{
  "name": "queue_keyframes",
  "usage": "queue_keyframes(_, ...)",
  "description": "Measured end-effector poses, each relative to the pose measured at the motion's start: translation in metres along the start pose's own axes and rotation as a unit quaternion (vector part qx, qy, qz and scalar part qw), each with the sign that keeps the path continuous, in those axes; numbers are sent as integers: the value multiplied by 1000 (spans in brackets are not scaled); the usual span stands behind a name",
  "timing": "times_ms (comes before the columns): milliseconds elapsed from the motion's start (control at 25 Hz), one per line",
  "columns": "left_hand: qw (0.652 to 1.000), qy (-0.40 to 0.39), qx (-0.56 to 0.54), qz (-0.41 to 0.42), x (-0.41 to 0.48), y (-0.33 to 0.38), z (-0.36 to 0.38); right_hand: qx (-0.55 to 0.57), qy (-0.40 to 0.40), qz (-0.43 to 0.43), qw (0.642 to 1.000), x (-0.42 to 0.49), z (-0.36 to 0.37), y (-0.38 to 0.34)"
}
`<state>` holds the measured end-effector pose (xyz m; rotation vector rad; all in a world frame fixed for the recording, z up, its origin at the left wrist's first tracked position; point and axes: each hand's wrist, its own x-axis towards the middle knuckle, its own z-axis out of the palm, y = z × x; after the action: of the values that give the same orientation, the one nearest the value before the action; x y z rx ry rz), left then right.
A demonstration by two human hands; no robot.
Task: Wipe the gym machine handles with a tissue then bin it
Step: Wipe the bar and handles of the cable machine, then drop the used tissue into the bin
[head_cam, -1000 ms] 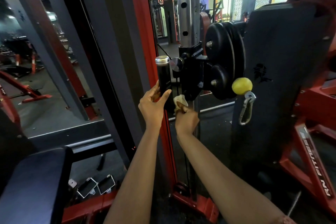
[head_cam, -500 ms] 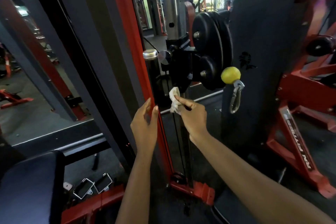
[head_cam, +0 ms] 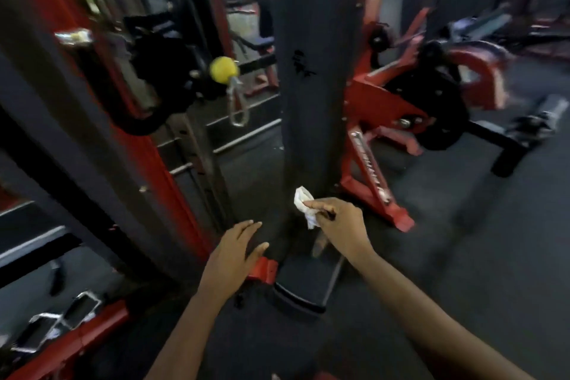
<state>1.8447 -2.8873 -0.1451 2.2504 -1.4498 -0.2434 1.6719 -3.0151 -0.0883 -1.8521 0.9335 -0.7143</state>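
We are in a gym with a dark rubber floor [head_cam: 462, 241], and much of the view is smeared by motion. Far left of the fingers, low down, we see two steel stirrup grips [head_cam: 58, 322] lying by a red base rail [head_cam: 92, 328]. Above them a red and grey post [head_cam: 148, 145] slants up. High beside it sits the handle [head_cam: 74, 36], a dark bar with a chrome cap, well apart from both hands and too blurred for us to tell more. Right of it hangs a yellow ball [head_cam: 224, 69] with a steel clip [head_cam: 237, 108] dangling under it, both well above the fingers.

The left hand [head_cam: 233, 256] hovers palm down over the floor, its fingers straight and slightly spread, holding nothing. Its thumb lies near a red foot [head_cam: 262, 268] of the post, and we cannot tell whether they touch. Just right of those fingertips we find the tissue [head_cam: 303, 207], white and crumpled, in the air before the bottom of a tall black pad [head_cam: 314, 71]. The right hand [head_cam: 342, 225] pinches it between thumb and forefinger with the other fingers curled under, so the tissue juts out left of the fingertips. Below both hands lies a black footplate [head_cam: 305, 284]. Further right, beyond the right hand's knuckles, stands a red machine [head_cam: 379, 102].
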Motion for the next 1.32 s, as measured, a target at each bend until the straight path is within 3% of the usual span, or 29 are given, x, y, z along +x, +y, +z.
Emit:
queue_keyframes(200,974,-111,4,197,-17,141,78,-54,182,85,978,-119,-119,71)
queue_keyframes(400,879,-234,-27,414,-62,303,155,-117,438,173,875,-263,-224,107)
queue_keyframes(560,771,-277,-53,571,-119,425,194,-125,590,234,763,-378,-272,113)
queue_keyframes(760,582,-323,-67,743,-225,568,239,-142,733,318,585,-509,-310,105)
queue_keyframes(1040,330,-365,-120,862,-394,692,276,-174,818,426,346,-650,-332,86)
queue_keyframes(1120,277,-351,-121,886,-451,710,285,-179,828,451,281,-694,-329,82)
queue_keyframes(1320,174,-356,-96,913,-598,734,304,-171,818,520,178,-812,-318,78)
